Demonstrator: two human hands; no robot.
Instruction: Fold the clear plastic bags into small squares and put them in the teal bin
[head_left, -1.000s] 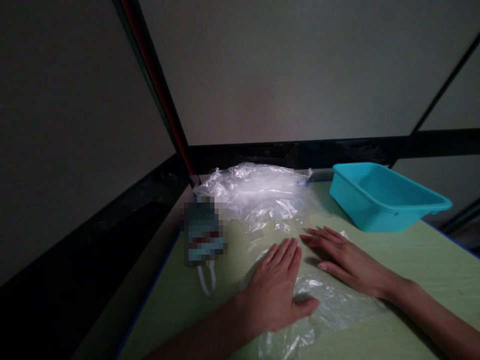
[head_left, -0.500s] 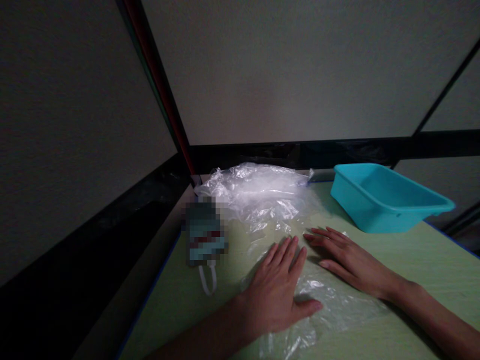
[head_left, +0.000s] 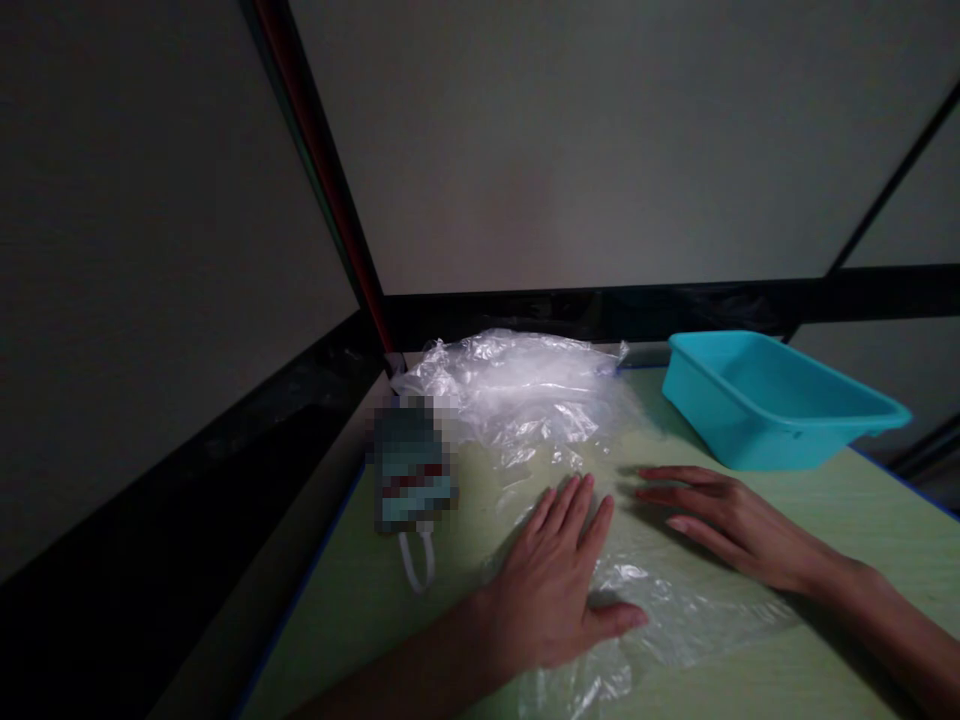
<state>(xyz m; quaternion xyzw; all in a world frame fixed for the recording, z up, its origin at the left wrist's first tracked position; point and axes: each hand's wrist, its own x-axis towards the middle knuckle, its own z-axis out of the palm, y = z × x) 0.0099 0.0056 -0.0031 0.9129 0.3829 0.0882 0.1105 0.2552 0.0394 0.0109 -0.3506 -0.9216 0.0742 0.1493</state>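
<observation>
My left hand [head_left: 559,580] lies flat, fingers stretched out, pressing on a clear plastic bag [head_left: 660,590] spread on the green table [head_left: 825,480]. My right hand [head_left: 731,520] rests flat on the same bag a little to the right, fingers extended and pointing left. A crumpled heap of clear plastic bags [head_left: 517,390] sits just beyond the hands at the table's far left corner.
A turquoise plastic tub [head_left: 780,400] stands at the back right of the table. A blurred-out small pack [head_left: 411,465] with a white loop lies at the left edge. Dark wall rails and pale walls close in behind and to the left.
My right hand has slid to the right across the flat bag, away from my left hand. My left hand has stayed in place.
</observation>
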